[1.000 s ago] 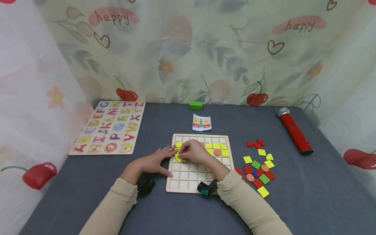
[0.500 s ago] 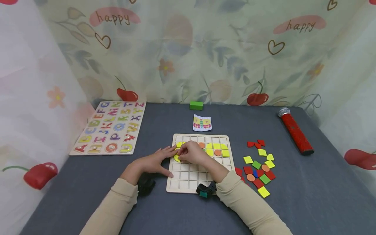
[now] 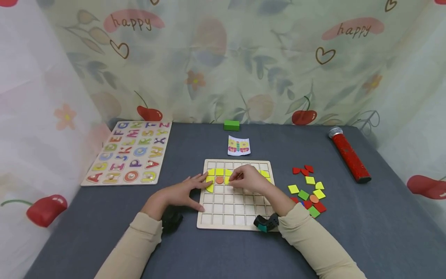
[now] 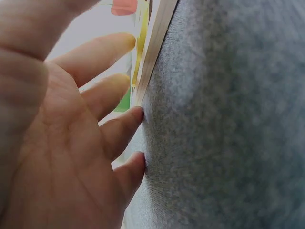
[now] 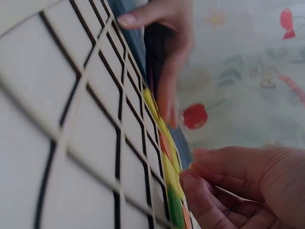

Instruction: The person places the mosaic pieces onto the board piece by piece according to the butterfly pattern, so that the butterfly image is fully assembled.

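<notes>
A wooden grid board [image 3: 223, 220] lies on the table with yellow tiles [image 3: 219, 171] and an orange disc [image 3: 219, 180] in its upper rows. At its left edge my left hand [image 3: 182, 192] rests with spread fingers, the fingertips by a rounded yellow piece [image 3: 210, 188]. My right hand [image 3: 249, 179] is over the upper middle of the board, covering some tiles. Its thumb and forefinger tips [image 5: 188, 177] are close together beside a yellow tile [image 5: 170, 175]; whether they pinch anything cannot be made out. A green tile [image 5: 174, 206] shows below them in the right wrist view.
Loose red, yellow, green and orange pieces [image 3: 318, 194] lie right of the board. A butterfly picture card [image 3: 239, 146] and a green block [image 3: 231, 125] are behind it. An alphabet board [image 3: 129, 153] lies at left, a red microphone [image 3: 350, 157] at far right.
My right hand has moved right from the board's left columns to its upper middle, uncovering the orange disc and the rounded yellow piece. My left hand stays at the board's edge.
</notes>
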Tool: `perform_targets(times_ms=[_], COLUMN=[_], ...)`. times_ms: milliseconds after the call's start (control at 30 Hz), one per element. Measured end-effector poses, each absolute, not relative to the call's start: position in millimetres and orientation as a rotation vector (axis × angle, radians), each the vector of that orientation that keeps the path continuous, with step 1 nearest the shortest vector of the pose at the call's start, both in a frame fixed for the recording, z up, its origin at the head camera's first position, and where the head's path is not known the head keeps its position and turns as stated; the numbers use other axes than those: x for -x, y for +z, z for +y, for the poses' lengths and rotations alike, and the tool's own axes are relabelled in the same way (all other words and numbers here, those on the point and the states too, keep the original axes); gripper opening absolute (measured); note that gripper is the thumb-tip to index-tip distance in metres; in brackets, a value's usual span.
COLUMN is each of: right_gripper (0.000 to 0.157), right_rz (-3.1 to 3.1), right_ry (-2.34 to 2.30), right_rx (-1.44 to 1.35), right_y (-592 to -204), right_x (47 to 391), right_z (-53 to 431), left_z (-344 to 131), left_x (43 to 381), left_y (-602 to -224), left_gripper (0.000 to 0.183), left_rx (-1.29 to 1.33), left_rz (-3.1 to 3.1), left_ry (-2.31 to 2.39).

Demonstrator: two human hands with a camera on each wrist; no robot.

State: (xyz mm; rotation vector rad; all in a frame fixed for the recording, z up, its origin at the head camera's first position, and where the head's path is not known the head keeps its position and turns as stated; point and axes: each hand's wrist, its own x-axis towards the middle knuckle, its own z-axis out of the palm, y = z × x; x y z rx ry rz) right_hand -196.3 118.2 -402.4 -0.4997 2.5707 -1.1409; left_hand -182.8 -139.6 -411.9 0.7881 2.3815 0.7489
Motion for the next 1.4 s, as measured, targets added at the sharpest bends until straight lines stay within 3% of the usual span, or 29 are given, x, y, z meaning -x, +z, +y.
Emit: perform_targets(times_ms=[533, 867, 1400], right_gripper=[0.026, 0.039, 0.043], right_rz=[2.564, 2.483, 2.507], right_ry=[-1.259, -1.216, -1.201], right_rx=[0.203, 0.259, 0.194], right_y=[-402.8, -404.4, -416.2], right_x=[186.3, 178.1, 178.5], right_z=[224.5, 276.9, 305.4], left_z=[-141.7, -143.2, -142.4], left_x=[184.6, 185.0, 184.5], left_y=[-412.6, -413.3, -412.3], left_gripper=[0.078, 0.078, 0.077], left_rx=[-0.807, -0.825, -0.796], left_rz=[2.368, 2.372, 2.362], left_ry=[0.758, 0.765, 0.761])
